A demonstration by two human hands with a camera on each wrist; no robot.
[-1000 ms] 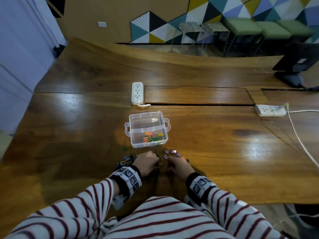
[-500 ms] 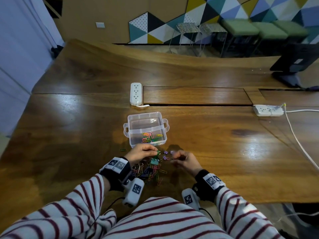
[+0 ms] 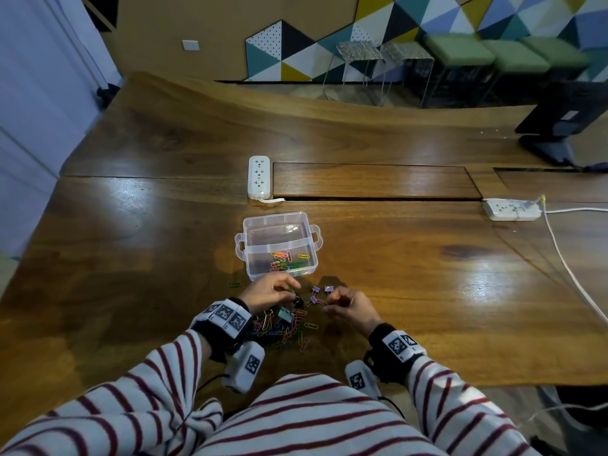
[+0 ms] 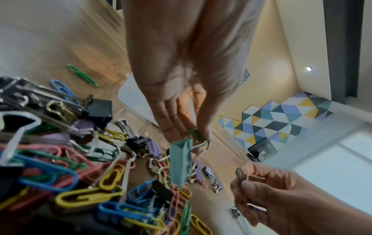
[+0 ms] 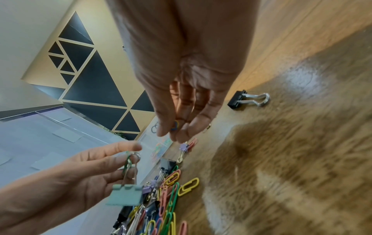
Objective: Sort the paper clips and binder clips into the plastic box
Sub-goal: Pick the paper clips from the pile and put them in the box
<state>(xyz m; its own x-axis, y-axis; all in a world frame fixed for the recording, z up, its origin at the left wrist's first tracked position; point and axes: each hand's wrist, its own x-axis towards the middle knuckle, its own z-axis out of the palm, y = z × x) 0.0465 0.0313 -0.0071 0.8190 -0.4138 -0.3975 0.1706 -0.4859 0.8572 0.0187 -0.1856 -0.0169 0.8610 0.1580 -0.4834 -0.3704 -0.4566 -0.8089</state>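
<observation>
A clear plastic box [image 3: 250, 245] stands on the wooden table with several coloured paper clips [image 3: 285, 260] in its near part. Just in front of it my left hand [image 3: 269, 291] pinches a green paper clip [image 4: 193, 133] hooked to the wire handle of a teal binder clip [image 4: 180, 162], which dangles above the pile [image 3: 283, 329] of mixed clips. My right hand [image 3: 348, 306] pinches a blue paper clip [image 4: 240, 174] beside the pile. Small purple binder clips [image 3: 320, 291] lie between the hands and the box.
Two white power strips [image 3: 259, 176] [image 3: 511, 209] lie on the table beyond the box, one with a cable running right. A dark monitor stand [image 3: 556, 126] is at the far right. One green paper clip [image 3: 233, 284] lies left of my left hand; a black binder clip [image 5: 247, 99] lies apart.
Both hands have lifted off the pile and moved apart towards the box. The left hand now holds up the green paper clip with the teal binder clip hanging from it.
</observation>
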